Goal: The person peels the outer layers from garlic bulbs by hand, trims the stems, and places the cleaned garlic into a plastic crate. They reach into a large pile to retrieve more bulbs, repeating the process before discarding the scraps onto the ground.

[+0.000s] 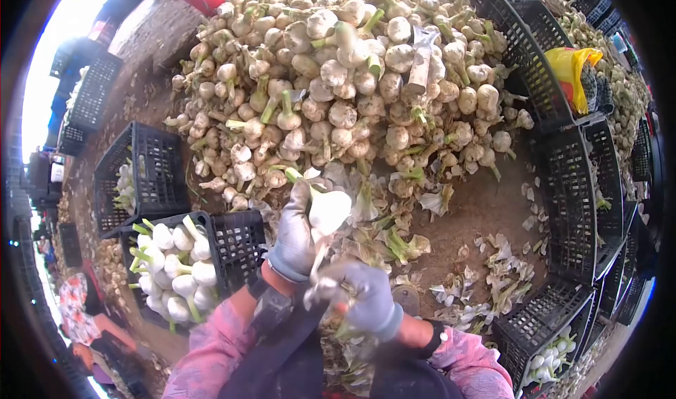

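Gloved in grey, my left hand [294, 237] is wrapped round the green stem end of a white garlic bulb [329, 212], whose clean head points to the right. Just below and to the right, my right hand [366, 297], also gloved and partly blurred, has its fingers closed near strips of peeled skin [320, 258] hanging below the bulb. What those fingers hold is too smeared to name. Beyond both hands rises a large heap of unpeeled garlic [343, 115]. A flat tool with a wooden handle [419, 72] lies on the heap.
A black crate [238, 248] of clean garlic stands left of my hands, with another crate [158, 174] behind it. More black crates [567, 202] line the right side. Loose skins [493, 279] litter the ground. Another person [74, 307] is at the lower left.
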Available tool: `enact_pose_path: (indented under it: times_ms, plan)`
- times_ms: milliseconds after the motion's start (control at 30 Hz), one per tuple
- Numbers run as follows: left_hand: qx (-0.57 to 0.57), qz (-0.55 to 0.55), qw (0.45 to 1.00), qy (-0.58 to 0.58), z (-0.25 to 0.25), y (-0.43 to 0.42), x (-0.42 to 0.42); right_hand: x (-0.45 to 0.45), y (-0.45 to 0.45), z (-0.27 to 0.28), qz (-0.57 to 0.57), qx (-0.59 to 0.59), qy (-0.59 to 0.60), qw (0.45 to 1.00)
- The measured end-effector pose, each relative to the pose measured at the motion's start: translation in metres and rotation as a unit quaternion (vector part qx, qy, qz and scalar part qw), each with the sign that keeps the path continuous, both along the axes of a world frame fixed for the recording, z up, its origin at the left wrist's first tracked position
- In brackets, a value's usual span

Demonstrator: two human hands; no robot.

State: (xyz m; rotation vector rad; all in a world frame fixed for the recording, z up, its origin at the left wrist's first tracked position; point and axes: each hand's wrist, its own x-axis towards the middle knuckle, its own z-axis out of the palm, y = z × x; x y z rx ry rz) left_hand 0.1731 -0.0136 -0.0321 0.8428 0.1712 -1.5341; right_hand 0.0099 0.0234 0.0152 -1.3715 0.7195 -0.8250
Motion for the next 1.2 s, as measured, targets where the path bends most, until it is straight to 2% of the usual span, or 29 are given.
enact_pose_path:
  times_ms: [67,100,167,200,233,267,300,333,400,433,500,567,600,633,700,733,833,867,900,933,967,1033,1067,1100,1133,1200]
  plan:
    - [-0.014,0.0,0.999,0.028,-0.009,0.001,0.005,-0.008,-0.009,0.022,0.126,0.024,-0.147,0.981]
    - [-0.022,-0.002,0.999,0.043,-0.011,0.001,0.007,-0.007,-0.006,0.018,0.193,0.072,-0.245,0.947]
    - [-0.024,0.029,0.998,0.04,-0.01,0.005,0.013,-0.015,-0.012,0.016,0.367,0.141,-0.241,0.888]
    - [-0.046,0.033,0.996,-0.064,0.0,0.005,0.013,-0.023,0.003,-0.009,0.379,0.155,-0.223,0.885]
    - [-0.068,0.039,0.983,-0.167,0.013,0.008,0.016,-0.024,0.0,-0.012,0.413,0.219,-0.18,0.865]
    - [-0.098,0.046,0.965,-0.237,0.027,0.013,0.023,-0.032,0.008,-0.057,0.454,0.084,0.071,0.884]
    - [-0.128,0.051,0.942,-0.307,0.042,0.019,0.033,-0.035,0.001,-0.056,0.423,-0.148,0.343,0.825]
    - [-0.119,0.062,0.922,-0.364,0.056,0.027,0.041,-0.03,-0.005,-0.068,0.306,-0.224,0.553,0.742]
    - [-0.127,0.103,0.912,-0.376,0.07,0.036,0.056,-0.056,-0.031,-0.099,0.201,-0.221,0.478,0.826]
    - [-0.094,0.127,0.917,-0.367,0.077,0.041,0.061,-0.056,-0.038,-0.097,0.114,-0.23,0.496,0.83]
    - [-0.079,0.114,0.951,-0.277,0.068,0.04,0.06,-0.041,-0.047,-0.076,0.022,-0.281,0.399,0.872]
    - [-0.005,0.135,0.971,-0.195,0.06,0.03,0.041,-0.014,-0.046,-0.051,-0.019,-0.247,0.244,0.938]
    - [-0.035,0.094,0.983,-0.151,0.053,0.03,0.035,-0.003,-0.045,-0.03,-0.036,-0.251,0.186,0.949]
    - [-0.063,0.053,0.991,-0.106,0.048,0.03,0.028,0.008,-0.043,-0.021,-0.062,-0.275,0.18,0.943]
    - [-0.019,0.037,0.995,-0.094,0.05,0.028,0.009,0.022,-0.04,-0.012,-0.116,-0.32,0.164,0.926]
    - [-0.007,0.049,0.995,-0.084,0.052,0.025,0.004,0.022,-0.046,-0.012,-0.069,-0.291,0.151,0.942]
    - [-0.031,0.056,0.995,-0.074,0.049,0.028,0.007,0.018,-0.057,-0.018,-0.101,-0.283,0.109,0.948]
    - [-0.048,0.055,0.995,-0.072,0.046,0.031,0.011,0.017,-0.065,-0.025,-0.156,-0.219,0.04,0.962]
    - [-0.066,0.033,0.995,-0.072,0.045,0.035,0.021,0.006,-0.071,-0.034,-0.212,-0.19,0.082,0.955]
    - [-0.078,0.046,0.985,-0.15,0.051,0.042,0.033,-0.007,-0.078,-0.046,-0.231,-0.155,0.133,0.951]
    - [-0.091,0.058,0.968,-0.228,0.061,0.052,0.046,-0.022,-0.085,-0.061,-0.251,-0.121,0.182,0.943]
    - [-0.058,0.156,0.885,-0.434,0.091,0.072,0.077,-0.06,-0.092,-0.106,-0.173,-0.135,0.344,0.913]
    - [-0.014,0.198,0.821,-0.536,0.106,0.085,0.096,-0.07,-0.093,-0.118,-0.221,-0.108,0.353,0.903]
    - [0.044,0.23,0.733,-0.639,0.114,0.105,0.124,-0.079,-0.095,-0.128,-0.268,-0.081,0.361,0.89]
    - [0.109,0.22,0.664,-0.706,0.116,0.131,0.15,-0.086,-0.095,-0.139,-0.314,-0.054,0.369,0.873]
    - [0.239,0.193,0.529,-0.791,0.116,0.198,0.215,-0.093,-0.106,-0.175,-0.282,-0.035,0.427,0.859]
